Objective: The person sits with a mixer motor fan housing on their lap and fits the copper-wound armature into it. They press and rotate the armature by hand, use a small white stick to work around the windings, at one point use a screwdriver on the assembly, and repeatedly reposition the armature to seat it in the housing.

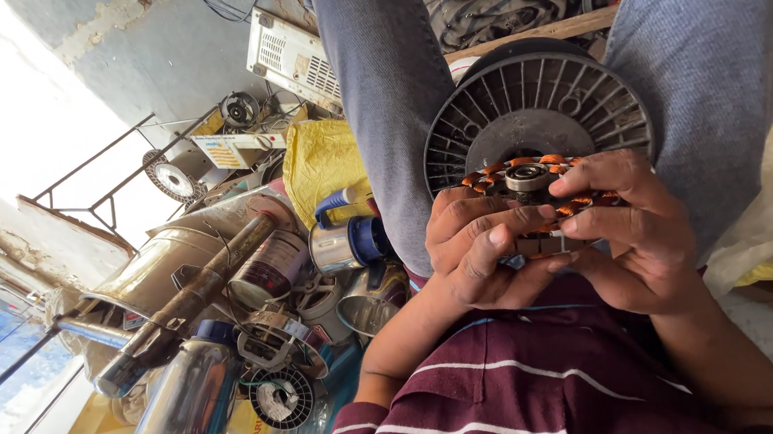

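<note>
Both my hands hold a small round motor stator (527, 180) with orange copper windings and a metal bearing at its centre, close above my lap. My left hand (478, 249) wraps its left side, fingers curled over the front. My right hand (630, 229) grips the right side, thumb and fingertips pressed on the windings and the lower edge. Just behind the stator, between my knees in grey jeans, stands a large grey ribbed plastic spool (536, 101). My maroon striped shirt (522, 387) fills the bottom of the view.
A heap of clutter lies to the left: steel vessels (192, 394), a metal pipe (186, 296), a tin can (269, 271), a blue-handled jug (347, 237), fan motors (281, 395), a yellow bag (321, 163) and a white vented box (292, 57). A wooden slat (563, 29) lies behind the spool.
</note>
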